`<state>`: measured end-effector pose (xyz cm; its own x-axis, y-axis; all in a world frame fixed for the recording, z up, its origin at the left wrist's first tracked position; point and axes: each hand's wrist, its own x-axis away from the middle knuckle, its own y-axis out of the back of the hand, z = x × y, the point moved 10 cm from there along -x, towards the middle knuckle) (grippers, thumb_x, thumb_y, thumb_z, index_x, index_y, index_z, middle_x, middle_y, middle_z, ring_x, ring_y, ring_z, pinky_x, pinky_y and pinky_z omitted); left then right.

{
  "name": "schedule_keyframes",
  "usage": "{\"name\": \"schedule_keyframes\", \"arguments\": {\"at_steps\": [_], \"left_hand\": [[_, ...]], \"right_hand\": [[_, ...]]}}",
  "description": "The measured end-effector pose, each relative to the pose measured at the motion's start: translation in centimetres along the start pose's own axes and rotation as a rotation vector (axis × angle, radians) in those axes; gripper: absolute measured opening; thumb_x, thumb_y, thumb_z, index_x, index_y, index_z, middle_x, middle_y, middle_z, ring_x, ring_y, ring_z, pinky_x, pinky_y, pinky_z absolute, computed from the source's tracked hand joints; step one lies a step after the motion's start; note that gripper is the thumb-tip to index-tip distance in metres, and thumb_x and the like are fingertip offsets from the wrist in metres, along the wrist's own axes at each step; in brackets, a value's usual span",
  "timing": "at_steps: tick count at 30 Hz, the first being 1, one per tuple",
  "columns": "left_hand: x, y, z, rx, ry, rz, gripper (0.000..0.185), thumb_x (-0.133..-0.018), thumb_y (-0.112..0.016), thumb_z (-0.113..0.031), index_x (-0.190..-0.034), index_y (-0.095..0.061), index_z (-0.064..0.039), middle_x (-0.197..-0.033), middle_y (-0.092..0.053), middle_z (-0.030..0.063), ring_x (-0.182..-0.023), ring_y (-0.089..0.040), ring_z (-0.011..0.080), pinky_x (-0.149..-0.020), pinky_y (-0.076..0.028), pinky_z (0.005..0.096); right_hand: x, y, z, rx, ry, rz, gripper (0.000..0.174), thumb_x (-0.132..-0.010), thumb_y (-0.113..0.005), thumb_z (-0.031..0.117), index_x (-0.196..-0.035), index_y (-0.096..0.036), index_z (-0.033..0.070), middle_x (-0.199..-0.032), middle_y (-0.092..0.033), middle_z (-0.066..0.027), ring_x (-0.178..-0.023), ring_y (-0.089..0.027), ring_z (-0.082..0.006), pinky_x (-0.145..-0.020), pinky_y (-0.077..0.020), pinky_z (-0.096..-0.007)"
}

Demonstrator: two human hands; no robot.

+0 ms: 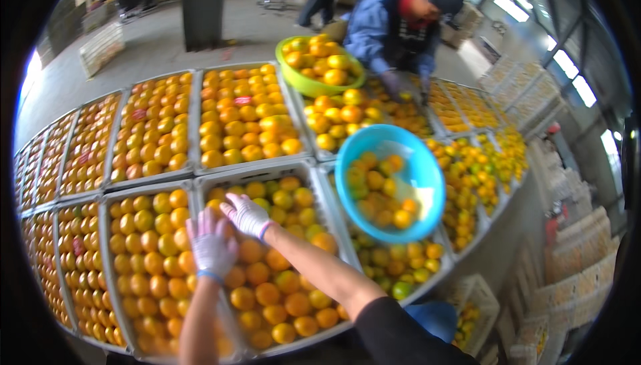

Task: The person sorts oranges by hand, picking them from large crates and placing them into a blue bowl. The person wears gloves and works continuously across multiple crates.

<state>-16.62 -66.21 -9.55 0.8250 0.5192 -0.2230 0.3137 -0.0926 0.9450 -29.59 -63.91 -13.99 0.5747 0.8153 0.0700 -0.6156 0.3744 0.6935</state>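
Orange citrus fruits fill a grey plastic crate in front of me. My left hand, in a pale striped glove with a blue cuff, lies palm down across this crate's left wall, fingers spread. Beside it, my right hand, gloved alike, reaches to the crate's upper left. Its fingertips touch or nearly touch an orange; whether they grip it is hidden. In the neighbouring left crate, citrus fruits sit in neat rows.
A blue plastic basin holding citrus rests on crates to the right. Behind it stands a yellow-green basin heaped with fruit. A co-worker bends over crates across from me. A dark pillar rises beyond; stacked crates line the right.
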Motion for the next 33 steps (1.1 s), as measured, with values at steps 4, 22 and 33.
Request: {"name": "schedule_keyframes", "arguments": {"at_steps": [4, 22, 33], "left_hand": [[1.1, 0.7, 1.6, -0.056, 0.003, 0.003, 0.052, -0.077, -0.063, -0.022, -0.127, -0.059, -0.005, -0.153, -0.038, 0.0239, -0.145, -0.031, 0.0402, -0.123, -0.013, 0.0608], [1.4, -0.4, 1.7, -0.029, 0.032, 0.052, 0.056, -0.083, -0.058, -0.036, -0.133, -0.059, -0.010, -0.155, -0.038, 0.0215, -0.146, -0.032, 0.0368, -0.122, -0.013, 0.0613], [1.2, 0.1, 1.8, 0.024, 0.036, 0.018, 0.056, -0.078, -0.063, -0.033, -0.129, -0.060, -0.009, -0.150, -0.043, 0.0207, -0.143, -0.035, 0.0367, -0.121, -0.015, 0.0607]], "right_hand": [[8.9, 20.3, 2.7, 0.259, 0.432, -0.295, 0.018, -0.091, -0.059, 0.019, -0.097, -0.069, 0.005, -0.108, -0.066, -0.0204, -0.096, -0.066, -0.0388, -0.082, -0.0527, -0.0496], [2.5, 13.9, -1.6, -0.220, -0.028, 0.036, 0.042, -0.090, -0.077, 0.034, -0.116, -0.061, 0.005, -0.112, -0.068, -0.0096, -0.098, -0.066, -0.0202, -0.089, -0.0531, -0.0345], [-5.7, -1.3, 4.0, -0.103, -0.049, -0.024, 0.045, -0.082, -0.078, 0.029, -0.111, -0.059, 0.000, -0.115, -0.061, -0.0268, -0.111, -0.061, -0.0426, -0.096, -0.0502, -0.0466]]}}
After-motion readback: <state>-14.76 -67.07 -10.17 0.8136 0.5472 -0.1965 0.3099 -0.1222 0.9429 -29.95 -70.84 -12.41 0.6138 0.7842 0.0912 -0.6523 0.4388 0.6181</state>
